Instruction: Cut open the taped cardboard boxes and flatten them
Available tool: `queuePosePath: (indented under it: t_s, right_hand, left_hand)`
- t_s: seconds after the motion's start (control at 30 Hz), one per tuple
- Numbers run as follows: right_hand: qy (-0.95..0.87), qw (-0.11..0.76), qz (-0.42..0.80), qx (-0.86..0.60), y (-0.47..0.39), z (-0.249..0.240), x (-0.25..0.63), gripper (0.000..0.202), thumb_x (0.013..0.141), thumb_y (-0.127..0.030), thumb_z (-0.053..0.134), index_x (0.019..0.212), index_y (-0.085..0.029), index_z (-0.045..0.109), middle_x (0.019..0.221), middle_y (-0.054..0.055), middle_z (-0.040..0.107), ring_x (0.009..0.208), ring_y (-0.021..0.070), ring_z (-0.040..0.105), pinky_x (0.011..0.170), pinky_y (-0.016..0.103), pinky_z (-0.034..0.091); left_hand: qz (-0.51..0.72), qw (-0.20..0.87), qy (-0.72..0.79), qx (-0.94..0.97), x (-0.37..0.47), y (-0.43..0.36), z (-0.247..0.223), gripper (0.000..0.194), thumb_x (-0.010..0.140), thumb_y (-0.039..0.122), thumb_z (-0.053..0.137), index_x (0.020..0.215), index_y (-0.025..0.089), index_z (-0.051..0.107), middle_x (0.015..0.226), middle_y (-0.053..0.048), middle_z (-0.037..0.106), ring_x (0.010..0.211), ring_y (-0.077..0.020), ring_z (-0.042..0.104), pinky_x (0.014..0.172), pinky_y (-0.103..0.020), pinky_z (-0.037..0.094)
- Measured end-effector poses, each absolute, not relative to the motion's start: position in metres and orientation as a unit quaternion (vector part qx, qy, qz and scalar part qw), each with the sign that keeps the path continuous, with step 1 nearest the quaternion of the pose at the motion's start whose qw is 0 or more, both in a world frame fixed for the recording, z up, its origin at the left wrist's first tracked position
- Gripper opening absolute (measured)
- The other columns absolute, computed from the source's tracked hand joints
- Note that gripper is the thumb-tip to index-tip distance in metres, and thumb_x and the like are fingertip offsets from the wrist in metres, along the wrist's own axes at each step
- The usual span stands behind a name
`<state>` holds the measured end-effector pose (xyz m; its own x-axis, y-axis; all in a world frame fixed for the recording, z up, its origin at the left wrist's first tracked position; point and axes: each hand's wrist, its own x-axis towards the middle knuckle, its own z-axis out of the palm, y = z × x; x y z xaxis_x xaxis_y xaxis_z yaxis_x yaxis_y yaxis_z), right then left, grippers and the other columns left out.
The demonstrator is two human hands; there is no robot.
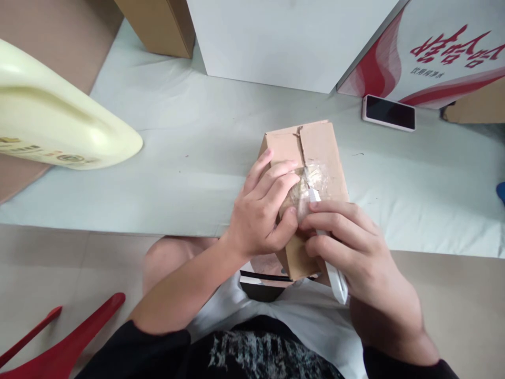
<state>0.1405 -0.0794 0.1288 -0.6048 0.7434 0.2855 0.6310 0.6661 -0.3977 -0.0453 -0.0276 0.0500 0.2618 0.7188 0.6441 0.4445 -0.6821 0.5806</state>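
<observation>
A small brown cardboard box (321, 142) lies at the table's front edge, its near end overhanging. Clear tape (317, 173) covers part of the seam between its top flaps, and a slit shows in the seam towards the far end. My left hand (264, 205) grips the box from the left, fingers spread over the top and thumb near the tape. In my right hand (351, 242) is a white utility knife (337, 284), held between fingers and thumb. Its tip end rests at the taped seam; how far the blade goes in is hidden.
A pale green table cover (177, 184) lies beneath. Behind the box stand a large white box (272, 42) and a red-and-white carton (430, 58), with a phone (389, 112) before them. A pale yellow plastic object (71, 116) juts in from the left. Red chair parts (79, 337) show lower left.
</observation>
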Motion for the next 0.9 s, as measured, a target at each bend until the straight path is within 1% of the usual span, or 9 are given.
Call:
queuePosePath:
  t_s: [0.1, 0.2, 0.27, 0.4, 0.57, 0.77, 0.9]
  right_hand:
    - [-0.885, 0.226, 0.131, -0.385, -0.0752, 0.1246, 0.1416, 0.016, 0.102, -0.009, 0.062, 0.093, -0.021, 0.057, 0.115, 0.004, 0.075, 0.125, 0.0214, 0.062, 0.100, 0.038, 0.054]
    - [-0.883, 0.237, 0.129, -0.384, -0.0713, 0.1208, 0.1418, 0.016, 0.101, -0.008, 0.063, 0.094, -0.021, 0.056, 0.116, 0.005, 0.074, 0.126, 0.0223, 0.063, 0.100, 0.039, 0.054]
    - [-0.881, 0.241, 0.128, -0.387, -0.0703, 0.1197, 0.1420, 0.017, 0.100, -0.007, 0.062, 0.094, -0.022, 0.055, 0.116, 0.005, 0.074, 0.126, 0.0221, 0.063, 0.099, 0.039, 0.055]
    - [-0.873, 0.259, 0.141, -0.387, -0.0740, 0.1214, 0.1430, 0.020, 0.099, -0.007, 0.064, 0.091, -0.022, 0.054, 0.108, 0.003, 0.073, 0.124, 0.0210, 0.063, 0.099, 0.038, 0.055]
    - [-0.875, 0.251, 0.152, -0.387, -0.0791, 0.1249, 0.1448, 0.019, 0.101, -0.008, 0.060, 0.089, -0.022, 0.057, 0.099, 0.003, 0.073, 0.119, 0.0199, 0.063, 0.097, 0.037, 0.056]
    - [-0.895, 0.236, 0.119, -0.360, -0.0734, 0.1219, 0.1450, 0.016, 0.101, -0.011, 0.060, 0.090, -0.022, 0.060, 0.097, 0.003, 0.075, 0.118, 0.0206, 0.065, 0.095, 0.038, 0.055]
    - [-0.886, 0.247, 0.119, -0.373, -0.0720, 0.1200, 0.1428, 0.016, 0.103, -0.012, 0.058, 0.091, -0.023, 0.059, 0.098, 0.003, 0.075, 0.120, 0.0205, 0.064, 0.098, 0.037, 0.054]
  left_hand:
    - [0.480, 0.145, 0.364, 0.785, -0.0457, -0.0275, 0.0497, 0.033, 0.096, 0.026, 0.046, 0.124, 0.014, 0.058, 0.134, -0.019, 0.071, 0.131, -0.0303, 0.067, 0.130, -0.060, 0.038]
    - [0.482, 0.145, 0.370, 0.781, -0.0456, -0.0276, 0.0485, 0.033, 0.095, 0.026, 0.046, 0.124, 0.014, 0.058, 0.135, -0.018, 0.070, 0.134, -0.0325, 0.065, 0.130, -0.062, 0.038]
    - [0.483, 0.142, 0.373, 0.779, -0.0455, -0.0276, 0.0478, 0.034, 0.095, 0.025, 0.046, 0.125, 0.015, 0.058, 0.135, -0.017, 0.070, 0.135, -0.0322, 0.065, 0.130, -0.062, 0.038]
    - [0.478, 0.135, 0.374, 0.783, -0.0451, -0.0271, 0.0475, 0.035, 0.096, 0.027, 0.045, 0.128, 0.018, 0.056, 0.136, -0.015, 0.070, 0.135, -0.0299, 0.065, 0.131, -0.061, 0.037]
    - [0.479, 0.133, 0.376, 0.782, -0.0450, -0.0266, 0.0480, 0.034, 0.096, 0.028, 0.044, 0.127, 0.020, 0.056, 0.136, -0.013, 0.070, 0.132, -0.0289, 0.067, 0.131, -0.060, 0.038]
    - [0.473, 0.137, 0.385, 0.781, -0.0461, -0.0279, 0.0472, 0.037, 0.095, 0.027, 0.046, 0.128, 0.019, 0.057, 0.138, -0.014, 0.070, 0.141, -0.0332, 0.061, 0.131, -0.062, 0.037]
    - [0.468, 0.138, 0.385, 0.783, -0.0464, -0.0280, 0.0476, 0.037, 0.095, 0.027, 0.045, 0.128, 0.020, 0.057, 0.138, -0.014, 0.069, 0.142, -0.0328, 0.061, 0.131, -0.062, 0.036]
